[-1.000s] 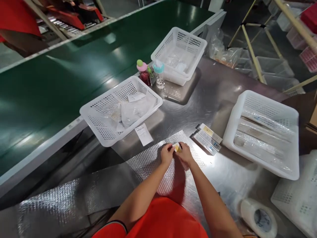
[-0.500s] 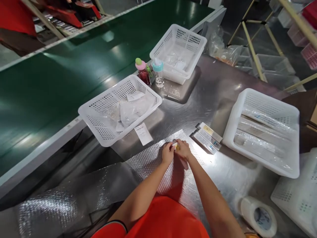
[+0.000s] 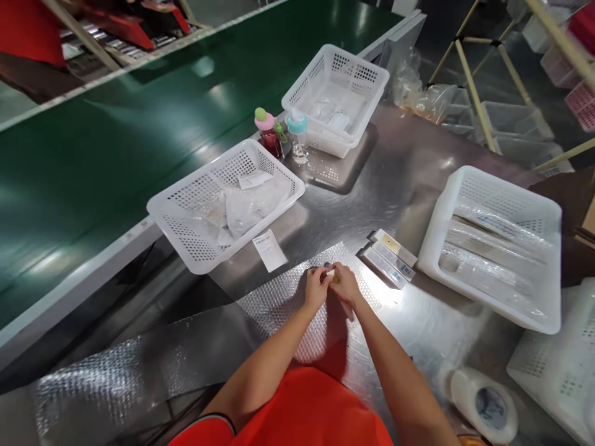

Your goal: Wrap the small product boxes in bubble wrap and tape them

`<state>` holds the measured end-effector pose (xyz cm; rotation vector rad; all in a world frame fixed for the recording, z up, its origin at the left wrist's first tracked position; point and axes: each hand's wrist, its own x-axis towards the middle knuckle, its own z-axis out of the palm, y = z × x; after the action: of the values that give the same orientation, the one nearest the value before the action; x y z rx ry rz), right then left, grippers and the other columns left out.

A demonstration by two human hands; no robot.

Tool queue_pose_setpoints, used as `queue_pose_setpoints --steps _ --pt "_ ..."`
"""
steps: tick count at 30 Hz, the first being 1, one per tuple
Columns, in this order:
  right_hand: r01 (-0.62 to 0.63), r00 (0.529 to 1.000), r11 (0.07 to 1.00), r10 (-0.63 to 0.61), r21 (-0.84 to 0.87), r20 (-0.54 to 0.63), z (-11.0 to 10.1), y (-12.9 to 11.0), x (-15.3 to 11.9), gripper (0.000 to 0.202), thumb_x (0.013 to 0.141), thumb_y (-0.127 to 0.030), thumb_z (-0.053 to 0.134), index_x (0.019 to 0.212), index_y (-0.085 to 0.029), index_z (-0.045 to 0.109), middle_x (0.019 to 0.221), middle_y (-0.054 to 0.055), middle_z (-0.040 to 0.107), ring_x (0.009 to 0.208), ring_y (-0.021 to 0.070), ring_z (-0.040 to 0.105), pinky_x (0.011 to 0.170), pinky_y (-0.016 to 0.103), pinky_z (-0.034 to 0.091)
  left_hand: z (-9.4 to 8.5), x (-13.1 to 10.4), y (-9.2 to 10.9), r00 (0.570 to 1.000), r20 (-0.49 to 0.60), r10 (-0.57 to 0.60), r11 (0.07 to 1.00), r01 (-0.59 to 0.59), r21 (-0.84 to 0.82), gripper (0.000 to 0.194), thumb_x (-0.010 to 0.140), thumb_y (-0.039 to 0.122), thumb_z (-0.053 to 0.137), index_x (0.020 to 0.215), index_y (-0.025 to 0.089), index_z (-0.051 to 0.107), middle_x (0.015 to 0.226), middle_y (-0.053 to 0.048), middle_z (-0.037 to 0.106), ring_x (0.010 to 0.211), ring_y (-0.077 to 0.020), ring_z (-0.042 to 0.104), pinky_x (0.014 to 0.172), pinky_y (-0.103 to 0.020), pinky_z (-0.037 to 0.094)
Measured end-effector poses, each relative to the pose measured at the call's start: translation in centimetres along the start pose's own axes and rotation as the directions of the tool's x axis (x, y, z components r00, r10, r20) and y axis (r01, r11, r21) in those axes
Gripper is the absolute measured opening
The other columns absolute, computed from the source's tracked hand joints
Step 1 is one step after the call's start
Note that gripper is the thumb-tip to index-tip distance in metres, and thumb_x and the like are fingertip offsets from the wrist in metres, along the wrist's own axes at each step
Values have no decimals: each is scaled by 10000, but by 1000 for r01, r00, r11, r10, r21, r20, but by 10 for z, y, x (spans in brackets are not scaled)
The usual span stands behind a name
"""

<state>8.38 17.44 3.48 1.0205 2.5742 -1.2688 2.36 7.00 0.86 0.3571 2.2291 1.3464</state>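
Note:
My left hand (image 3: 317,288) and my right hand (image 3: 345,286) meet over a sheet of bubble wrap (image 3: 283,300) on the metal table. Both have their fingers closed around a small white and yellow box (image 3: 333,278), mostly hidden by the fingers. Its lower end shows under my right hand. Right of the hands lie several slim boxes (image 3: 388,259) side by side. A printed paper slip (image 3: 269,250) rests on the table to the left, beyond the wrap.
White baskets (image 3: 186,260) with plastic bags stand at left and at the back (image 3: 334,145). Two bottles (image 3: 299,137) stand between them. At right are a basket of wrapped packs (image 3: 432,248) and a tape roll (image 3: 483,406). A green conveyor (image 3: 153,124) runs behind.
The hands stay in almost the same place over the bubble wrap. The fingers have shifted slightly on the small box.

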Motion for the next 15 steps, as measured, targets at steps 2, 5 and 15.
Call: queue_pose_setpoints --steps 2,5,15 --pt "97 993 978 -83 184 -85 -4 4 -12 333 685 -234 594 1017 -235 570 1017 37 612 1021 229 568 941 376 451 -1 -7 10 998 44 39 999 -37 -34 181 820 132 616 984 192 664 1031 -70 659 979 -194 624 930 -345 494" --pt "168 971 883 -73 438 -226 -14 6 -38 354 659 -271 598 1003 -226 527 1017 42 587 992 218 568 924 372 474 -3 -26 33 978 161 131 985 -110 -134 194 826 139 597 1008 197 628 988 -54 685 907 -183 642 868 -323 507" --pt "310 858 720 69 621 -509 -49 -34 -157 268 714 -296 699 938 -246 562 1030 33 572 979 199 564 874 328 482 -43 -108 112 757 285 588 806 -575 -138 212 906 260 533 1077 226 654 1119 -97 641 1089 -221 610 963 -366 502"
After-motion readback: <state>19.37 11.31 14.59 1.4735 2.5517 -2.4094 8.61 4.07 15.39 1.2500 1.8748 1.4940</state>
